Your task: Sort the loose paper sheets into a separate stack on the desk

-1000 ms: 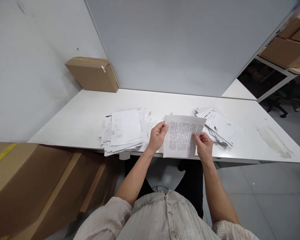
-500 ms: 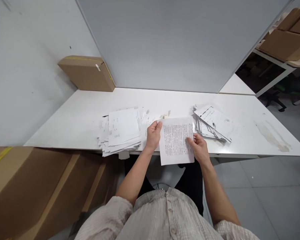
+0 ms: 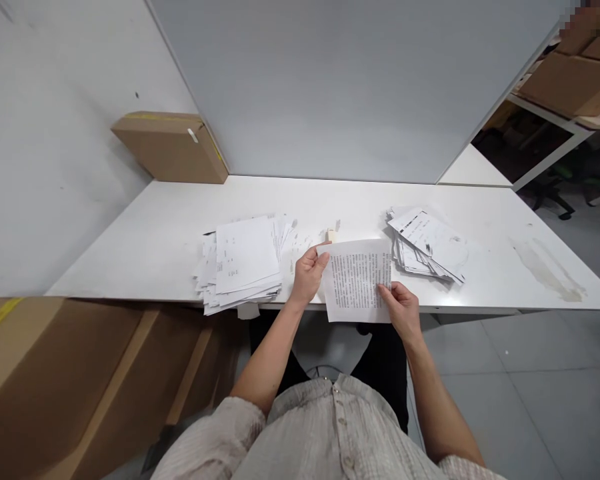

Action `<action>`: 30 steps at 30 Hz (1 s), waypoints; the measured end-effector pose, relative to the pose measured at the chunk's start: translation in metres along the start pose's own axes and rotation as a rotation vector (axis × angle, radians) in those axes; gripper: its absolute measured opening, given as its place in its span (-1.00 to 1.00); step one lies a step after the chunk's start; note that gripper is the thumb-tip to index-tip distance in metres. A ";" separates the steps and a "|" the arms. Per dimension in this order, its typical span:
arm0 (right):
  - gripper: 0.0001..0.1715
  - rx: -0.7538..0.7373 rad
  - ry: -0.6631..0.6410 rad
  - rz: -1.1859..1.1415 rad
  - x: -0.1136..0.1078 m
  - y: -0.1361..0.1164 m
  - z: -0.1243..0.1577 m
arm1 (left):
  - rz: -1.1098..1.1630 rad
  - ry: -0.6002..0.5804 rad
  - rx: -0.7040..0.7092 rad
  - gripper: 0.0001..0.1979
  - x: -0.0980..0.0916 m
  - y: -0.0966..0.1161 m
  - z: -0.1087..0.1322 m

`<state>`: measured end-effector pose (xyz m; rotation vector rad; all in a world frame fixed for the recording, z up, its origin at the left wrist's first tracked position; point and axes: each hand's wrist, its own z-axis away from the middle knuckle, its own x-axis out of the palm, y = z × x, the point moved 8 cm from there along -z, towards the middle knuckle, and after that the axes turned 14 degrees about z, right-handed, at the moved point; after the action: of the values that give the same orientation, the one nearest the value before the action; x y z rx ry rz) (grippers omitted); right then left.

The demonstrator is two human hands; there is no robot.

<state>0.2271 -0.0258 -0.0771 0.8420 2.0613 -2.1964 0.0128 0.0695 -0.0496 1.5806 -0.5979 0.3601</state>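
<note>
A sheet of paper (image 3: 359,283) covered in printed text is held up between both hands over the table's front edge. My left hand (image 3: 310,272) pinches its upper left corner, thumb on top. On the opposite side, my right hand (image 3: 401,308) grips the right edge, its thumb over the print. Left of the sheet lies a thick, uneven stack of papers (image 3: 247,257). Another loose pile of papers (image 3: 423,247), fanned out at angles, lies to the right. Just behind the held sheet is a small cream-coloured object (image 3: 331,235), partly hidden, whose kind I cannot make out.
The white table (image 3: 350,203) meets a grey partition (image 3: 320,87) at the back. A closed cardboard box (image 3: 173,150) stands at its back left corner. Large cardboard boxes (image 3: 70,360) fill the floor at lower left. More cardboard boxes (image 3: 573,83) sit on another table at right.
The sheet has turned slightly and shifted a little to the right, its lower edge now higher in view. My right hand has moved slightly lower. Both hands keep hold of the sheet.
</note>
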 end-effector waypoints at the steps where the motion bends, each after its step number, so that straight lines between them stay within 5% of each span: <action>1: -0.70 0.001 0.010 0.008 -0.001 0.000 0.000 | -0.016 -0.001 0.003 -0.62 0.000 0.001 0.000; 19: -0.67 -0.184 0.051 0.331 -0.007 -0.032 0.007 | 0.171 0.038 -0.062 -0.66 -0.010 -0.009 -0.006; 25: -0.70 -0.006 -0.115 0.111 0.002 -0.006 0.012 | 0.238 0.100 -0.207 -0.65 -0.009 -0.024 0.002; 30: -0.39 0.190 -0.326 -0.193 0.018 0.024 0.030 | 0.157 0.095 -0.396 -0.62 -0.012 -0.054 0.021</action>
<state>0.2091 -0.0504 -0.1066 0.2706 1.8691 -2.4581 0.0312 0.0520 -0.1027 1.1353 -0.6754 0.4041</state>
